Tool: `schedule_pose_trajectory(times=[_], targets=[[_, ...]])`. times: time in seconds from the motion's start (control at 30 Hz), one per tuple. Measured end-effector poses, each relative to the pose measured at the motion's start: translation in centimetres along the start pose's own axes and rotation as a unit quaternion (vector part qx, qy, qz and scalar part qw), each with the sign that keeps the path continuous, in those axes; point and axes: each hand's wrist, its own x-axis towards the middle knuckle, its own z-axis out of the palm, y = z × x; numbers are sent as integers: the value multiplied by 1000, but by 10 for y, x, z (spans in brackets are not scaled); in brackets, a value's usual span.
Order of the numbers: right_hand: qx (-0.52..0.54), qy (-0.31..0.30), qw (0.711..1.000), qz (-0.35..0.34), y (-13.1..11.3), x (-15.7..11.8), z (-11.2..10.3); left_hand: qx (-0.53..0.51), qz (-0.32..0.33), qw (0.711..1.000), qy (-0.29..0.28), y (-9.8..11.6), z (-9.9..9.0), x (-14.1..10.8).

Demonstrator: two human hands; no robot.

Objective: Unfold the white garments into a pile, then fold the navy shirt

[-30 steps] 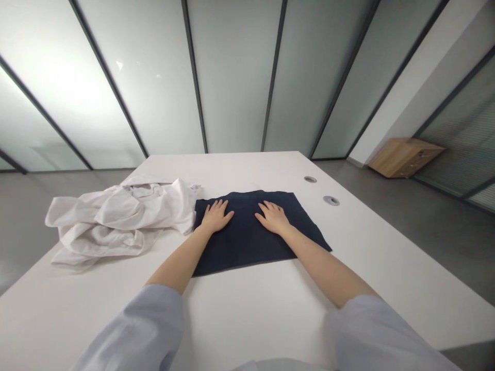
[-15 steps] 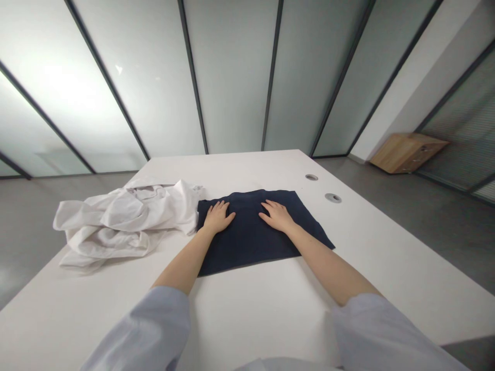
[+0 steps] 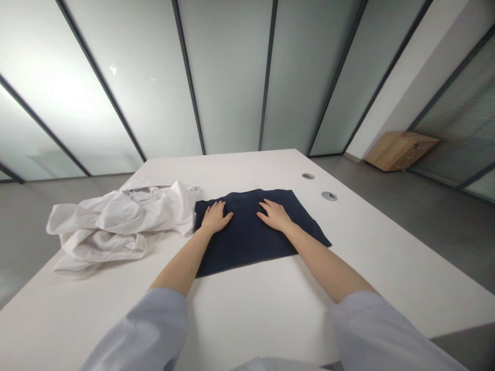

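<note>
A dark navy piece of cloth (image 3: 247,237), flat and roughly four-sided, lies on the white table (image 3: 263,309); I cannot tell whether it is a garment. On its left part rests my left hand (image 3: 215,216), palm down with the fingers stretched out and the thumb apart. My right hand (image 3: 274,214) lies flat on the right part, fingers spread and pointing up and left. Neither hand grips anything. Bare navy fabric shows between the two hands. Close by the cloth's left edge is a crumpled heap of white fabric (image 3: 127,221).
Two round cable grommets, a far one (image 3: 308,176) and a nearer one (image 3: 329,196), are set in the tabletop on the right. A wooden cabinet (image 3: 398,150) stands on the grey floor at the right. Frosted glass panels (image 3: 228,77) line the far side.
The whole view has shifted slightly, so everything sits a little further left. Both hands keep their places on the navy cloth, and the white heap looks the same.
</note>
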Motion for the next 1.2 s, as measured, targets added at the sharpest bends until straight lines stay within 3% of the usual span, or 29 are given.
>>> schedule_pose_trajectory(times=[1.2], targets=[[47,71,996,-7,4,-1,0,-5,2,1000,14,-3,4,2]])
